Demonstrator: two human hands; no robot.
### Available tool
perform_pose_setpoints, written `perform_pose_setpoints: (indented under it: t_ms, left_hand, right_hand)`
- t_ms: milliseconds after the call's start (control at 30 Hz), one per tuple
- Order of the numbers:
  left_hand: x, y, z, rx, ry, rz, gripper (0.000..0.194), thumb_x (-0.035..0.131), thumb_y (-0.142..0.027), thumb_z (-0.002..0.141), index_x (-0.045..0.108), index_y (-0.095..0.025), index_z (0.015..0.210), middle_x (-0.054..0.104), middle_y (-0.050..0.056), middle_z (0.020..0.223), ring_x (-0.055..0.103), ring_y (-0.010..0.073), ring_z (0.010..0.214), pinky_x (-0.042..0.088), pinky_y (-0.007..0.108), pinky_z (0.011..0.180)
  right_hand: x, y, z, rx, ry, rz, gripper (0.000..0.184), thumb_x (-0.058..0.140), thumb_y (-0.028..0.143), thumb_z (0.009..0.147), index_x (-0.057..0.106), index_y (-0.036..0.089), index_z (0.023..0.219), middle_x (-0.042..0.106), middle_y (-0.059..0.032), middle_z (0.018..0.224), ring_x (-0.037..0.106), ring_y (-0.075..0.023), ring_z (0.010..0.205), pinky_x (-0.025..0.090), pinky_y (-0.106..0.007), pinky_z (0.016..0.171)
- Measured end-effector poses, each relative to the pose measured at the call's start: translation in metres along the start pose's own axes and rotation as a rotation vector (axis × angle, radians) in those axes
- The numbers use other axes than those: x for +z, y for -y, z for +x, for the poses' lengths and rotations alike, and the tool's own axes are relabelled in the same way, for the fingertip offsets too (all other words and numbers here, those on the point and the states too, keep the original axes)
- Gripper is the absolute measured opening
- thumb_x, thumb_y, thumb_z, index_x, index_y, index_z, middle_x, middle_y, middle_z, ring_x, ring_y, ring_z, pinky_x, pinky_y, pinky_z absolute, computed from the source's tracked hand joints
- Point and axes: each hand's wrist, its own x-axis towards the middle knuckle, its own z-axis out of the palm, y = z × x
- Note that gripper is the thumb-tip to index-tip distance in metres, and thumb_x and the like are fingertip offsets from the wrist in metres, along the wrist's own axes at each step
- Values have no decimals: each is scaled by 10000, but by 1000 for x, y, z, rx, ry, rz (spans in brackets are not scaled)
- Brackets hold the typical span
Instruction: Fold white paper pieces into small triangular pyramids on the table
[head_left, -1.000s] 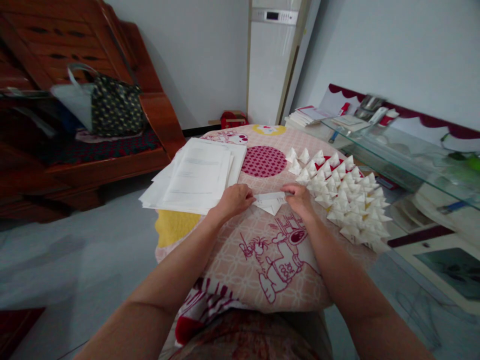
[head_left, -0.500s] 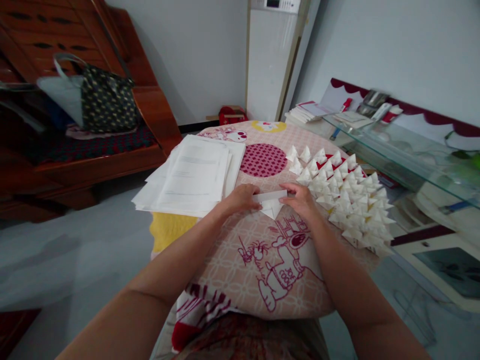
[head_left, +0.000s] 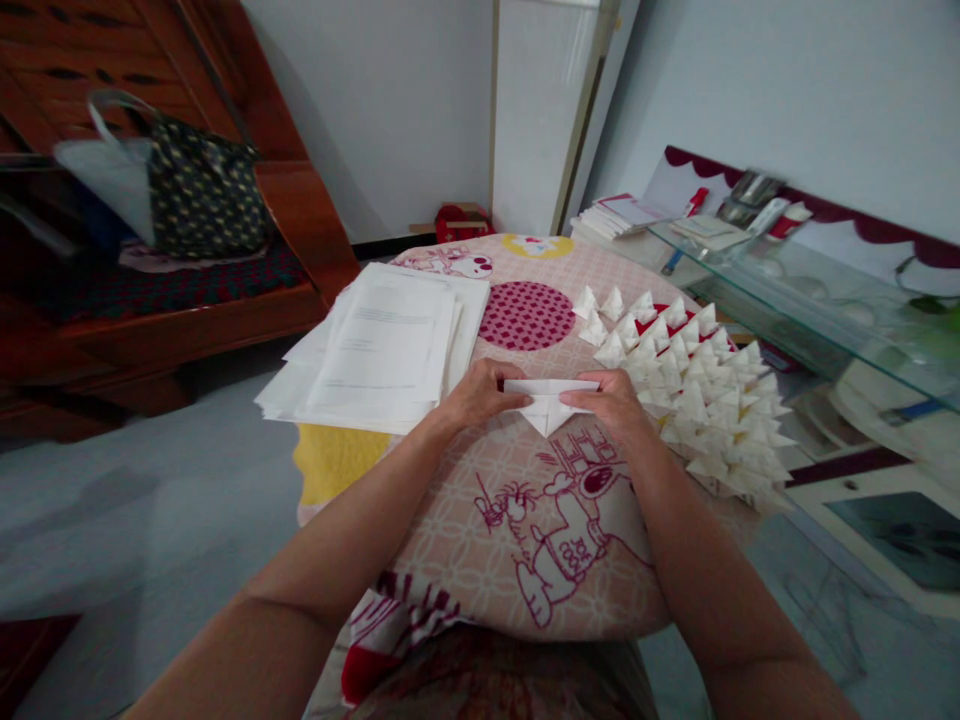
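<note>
Between my hands is a folded sheet of white paper, with a straight band along its far edge and a point toward me. My left hand grips its left end, thumb on top and fingers behind. Its right end is pinched by my right hand in the same way. Off to the right, many small folded white paper pieces with pointed tips stand close together. Left of my hands lies a stack of white paper sheets, the top ones faintly printed.
A patterned pink cloth covers the table. A glass shelf with papers and a metal container runs along the right. At the left, a wooden bench carries a dark patterned bag.
My right hand has shifted right to the paper's end, and both thumbs now lie across the paper. The band along the far edge shows wider and is held at both ends.
</note>
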Motion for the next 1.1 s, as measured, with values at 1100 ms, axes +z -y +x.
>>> perform_pose_setpoints:
  t_ms: [1100]
  left_hand:
    - [-11, -1, -5, -153, 65, 95, 123, 611, -229, 712, 645, -127, 651, 491, -39, 544, 406, 75, 520, 258, 225, 492]
  right_hand:
    - [7, -1, -11, 103, -190, -102, 421, 807, 406, 632, 697, 237, 1001, 725, -57, 937, 679, -282, 894, 555, -409, 786]
